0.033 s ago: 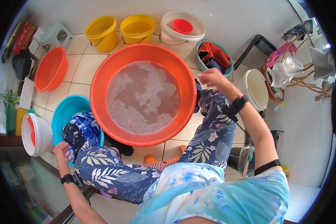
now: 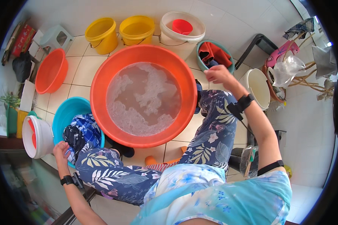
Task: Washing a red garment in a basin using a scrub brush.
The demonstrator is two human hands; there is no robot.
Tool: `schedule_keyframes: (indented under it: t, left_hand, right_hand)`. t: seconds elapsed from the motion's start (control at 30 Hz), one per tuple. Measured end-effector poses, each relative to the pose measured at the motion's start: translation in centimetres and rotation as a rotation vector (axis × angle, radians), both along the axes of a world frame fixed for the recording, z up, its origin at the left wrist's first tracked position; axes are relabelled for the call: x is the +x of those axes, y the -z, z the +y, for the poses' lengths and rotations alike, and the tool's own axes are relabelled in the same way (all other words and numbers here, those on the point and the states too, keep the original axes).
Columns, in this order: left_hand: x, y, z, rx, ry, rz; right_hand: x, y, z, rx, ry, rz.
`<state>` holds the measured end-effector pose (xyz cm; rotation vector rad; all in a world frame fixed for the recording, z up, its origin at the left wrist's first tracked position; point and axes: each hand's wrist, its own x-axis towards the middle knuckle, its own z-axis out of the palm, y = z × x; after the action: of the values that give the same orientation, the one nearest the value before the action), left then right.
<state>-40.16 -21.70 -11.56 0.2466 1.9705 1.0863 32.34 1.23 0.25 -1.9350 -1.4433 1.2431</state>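
Note:
My right hand (image 2: 219,76) hovers above my right knee, between the big orange basin and the teal basin of clothes. Its fingers are bent together, and nothing shows in them. Beside the blue basin (image 2: 69,107) at the left, my left hand (image 2: 61,150) is curled closed near its rim, with no object visible in it. Blue checked cloth (image 2: 85,125) and dark patterned cloth (image 2: 73,137) lie in that basin. In front of me stands the big orange basin (image 2: 143,141), holding cloudy, sudsy water (image 2: 142,95). Neither hand touches the water.
Two yellow buckets (image 2: 101,35) and a white bucket (image 2: 172,41) with a red bowl (image 2: 182,26) line the back wall. Red and dark clothes (image 2: 218,54) fill a teal basin (image 2: 231,71). Around me are a smaller orange basin (image 2: 52,71), white pails (image 2: 41,137) and a stool (image 2: 56,37).
My right hand has moved slightly to the right, away from the big orange basin. My left hand and the basins stay about where they were.

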Motion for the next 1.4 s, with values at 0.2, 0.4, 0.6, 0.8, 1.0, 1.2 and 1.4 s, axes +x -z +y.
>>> schedule_keyframes:
  t: [0.2,0.4,0.6,0.8,1.0,1.2,1.4]
  left_hand:
    - [2.6,-7.2,-0.3,-0.021,0.149,0.194]
    - [8.1,-8.8,-3.4,-0.260,0.149,0.290]
    - [3.0,-3.6,-16.4,-0.268,-0.214,0.170]
    - [4.8,2.2,-22.7,-0.317,-0.373,0.161]
    - [7.3,10.8,-27.8,-0.423,-0.308,0.108]
    - [10.9,18.6,-30.0,-0.442,-0.229,0.257]
    - [16.3,17.6,-33.5,-0.425,-0.269,0.022]
  right_hand:
    - [9.5,3.1,0.5,0.184,0.011,-0.170]
    - [16.4,17.0,-12.6,-0.024,0.172,0.181]
    - [25.2,28.2,-24.6,0.123,-0.552,-0.069]
    - [26.6,22.6,-26.6,-0.131,-0.467,-0.406]
    - [27.2,18.4,-21.9,-0.064,-0.743,-0.612]
    - [34.9,18.2,-16.9,-0.302,-0.330,-0.134]
    - [28.6,15.1,-17.7,-0.303,-0.521,-0.079]
